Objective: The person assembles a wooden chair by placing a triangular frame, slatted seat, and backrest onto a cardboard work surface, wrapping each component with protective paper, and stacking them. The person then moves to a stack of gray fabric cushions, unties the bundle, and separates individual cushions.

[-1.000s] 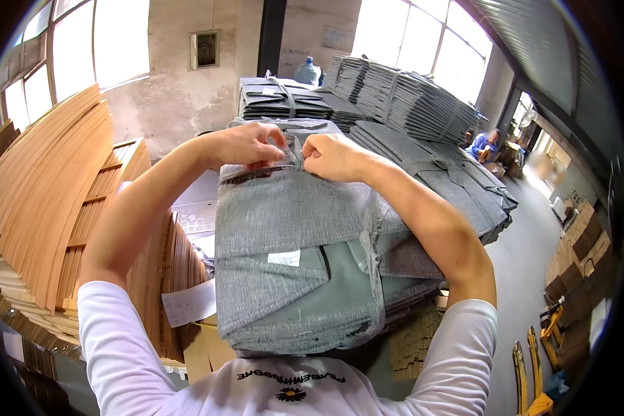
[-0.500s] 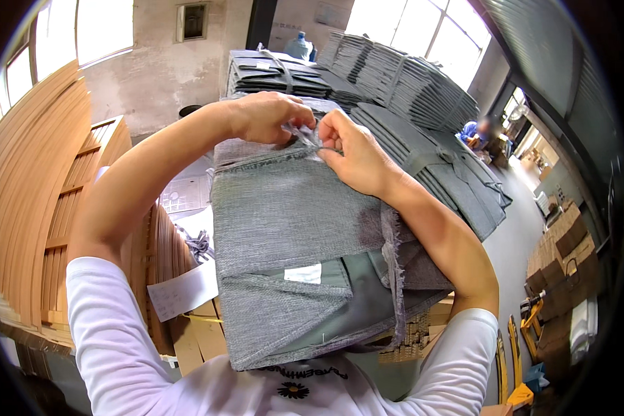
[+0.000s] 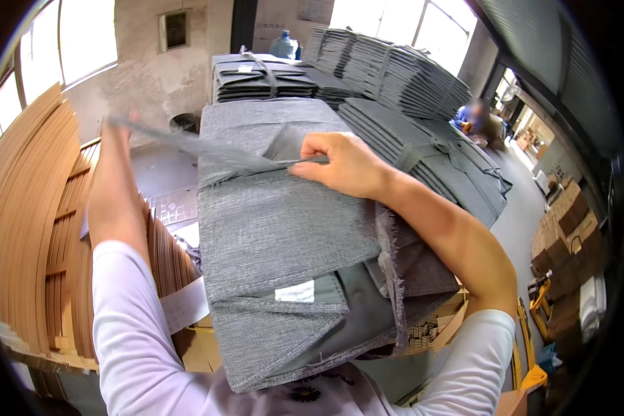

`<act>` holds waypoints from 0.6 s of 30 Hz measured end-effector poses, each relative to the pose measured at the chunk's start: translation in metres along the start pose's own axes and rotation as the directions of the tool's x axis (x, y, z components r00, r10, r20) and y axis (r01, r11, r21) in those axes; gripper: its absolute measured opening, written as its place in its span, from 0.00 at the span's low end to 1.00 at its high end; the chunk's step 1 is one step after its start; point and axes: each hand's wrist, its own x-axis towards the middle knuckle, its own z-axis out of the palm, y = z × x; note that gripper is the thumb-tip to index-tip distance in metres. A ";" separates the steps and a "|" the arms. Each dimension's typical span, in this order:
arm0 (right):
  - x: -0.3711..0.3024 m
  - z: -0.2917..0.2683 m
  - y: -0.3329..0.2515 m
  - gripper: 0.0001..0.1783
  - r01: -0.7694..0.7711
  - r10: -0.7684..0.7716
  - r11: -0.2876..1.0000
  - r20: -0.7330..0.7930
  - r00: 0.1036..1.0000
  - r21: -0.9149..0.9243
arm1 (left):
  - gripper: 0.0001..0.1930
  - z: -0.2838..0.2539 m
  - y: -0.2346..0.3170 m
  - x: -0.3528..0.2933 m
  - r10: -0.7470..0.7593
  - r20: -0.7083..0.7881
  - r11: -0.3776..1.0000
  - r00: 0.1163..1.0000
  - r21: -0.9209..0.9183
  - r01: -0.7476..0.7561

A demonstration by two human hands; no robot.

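Observation:
A bundle of folded grey woven fabric pieces point(image 3: 284, 229) lies in front of me, with a white label point(image 3: 295, 292) and a frayed edge strip down its right side. Across its far part runs a grey fabric strip point(image 3: 239, 161), drawn out taut to the left. My left hand point(image 3: 120, 127), smeared by motion, is out past the bundle's left side at the strip's far end. My right hand point(image 3: 336, 161) is closed, pinching the strip between thumb and fingers at the top of the bundle. A fold of fabric stands up just behind that pinch.
Tied stacks of dark grey pieces point(image 3: 423, 156) stand beyond and to the right. Thin wooden boards point(image 3: 21, 229) lean at the left. A dark round bin point(image 3: 184, 123) sits behind. Cardboard boxes point(image 3: 568, 229) line the right side, and a person in blue point(image 3: 462, 119) is farther off.
My left hand has swung away from the right hand, far out to the left, pulling the strip straight. The right hand still pinches at the bundle, slightly lower in view.

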 end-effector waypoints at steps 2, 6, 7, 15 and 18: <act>0.003 0.003 0.002 0.19 0.053 -0.052 0.998 -0.032 0.998 0.030 | 0.15 -0.098 -0.031 0.008 -0.063 -0.062 0.995 0.996 0.073 0.068; 0.003 0.002 0.013 0.18 -0.029 0.033 0.998 -0.080 0.996 0.048 | 0.19 -0.240 -0.141 -0.033 -0.340 -0.262 0.912 0.903 0.142 0.385; 0.005 0.003 0.011 0.18 -0.010 0.013 0.999 -0.064 0.998 0.049 | 0.20 -0.271 -0.154 -0.047 -0.383 -0.305 0.887 0.872 0.142 0.439; 0.003 -0.009 0.002 0.19 -0.014 0.014 1.000 0.049 0.999 0.003 | 0.29 -0.324 -0.239 -0.082 -0.613 -0.352 0.721 0.707 0.115 0.683; 0.019 -0.003 -0.016 0.20 0.047 -0.047 0.999 -0.012 0.999 0.021 | 0.33 -0.318 -0.197 -0.058 -0.569 -0.287 0.764 0.771 0.162 0.624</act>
